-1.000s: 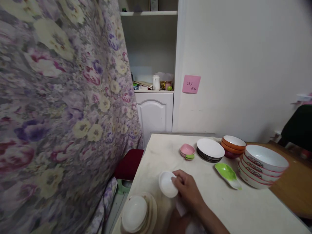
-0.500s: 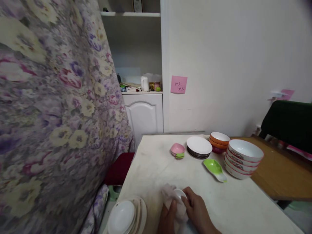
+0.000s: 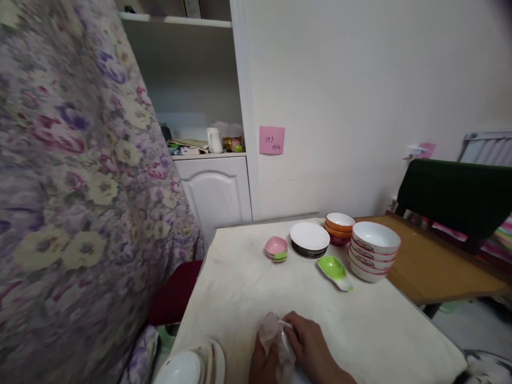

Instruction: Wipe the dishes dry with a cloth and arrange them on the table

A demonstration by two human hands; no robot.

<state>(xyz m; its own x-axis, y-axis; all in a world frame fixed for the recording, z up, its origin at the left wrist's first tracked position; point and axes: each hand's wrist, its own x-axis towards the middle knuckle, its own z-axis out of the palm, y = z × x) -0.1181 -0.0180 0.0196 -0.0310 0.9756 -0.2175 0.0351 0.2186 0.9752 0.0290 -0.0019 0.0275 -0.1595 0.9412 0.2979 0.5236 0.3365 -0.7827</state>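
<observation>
At the near edge of the table, my left hand [image 3: 264, 364] is closed around a crumpled white cloth [image 3: 271, 326]. My right hand [image 3: 310, 344] grips a small white dish [image 3: 285, 326] by its edge, and the cloth lies pressed against it. Most of the dish is hidden by the cloth and my fingers. To the left of my hands, a stack of white dishes and plates [image 3: 181, 368] is partly cut off by the frame's lower edge.
On the pale tabletop [image 3: 240, 282] stand pink bowls [image 3: 276, 245], white plates [image 3: 310, 236], orange bowls [image 3: 340, 220], a green leaf-shaped dish [image 3: 334, 268] and red-rimmed white bowls [image 3: 376, 238]. A brown table [image 3: 424, 261] adjoins at right; a floral curtain [image 3: 80, 213] hangs left.
The view has swung right, so the table and dishes sit farther left. The small dish is turned more edge-on, with the cloth covering more of it. Both hands keep their hold.
</observation>
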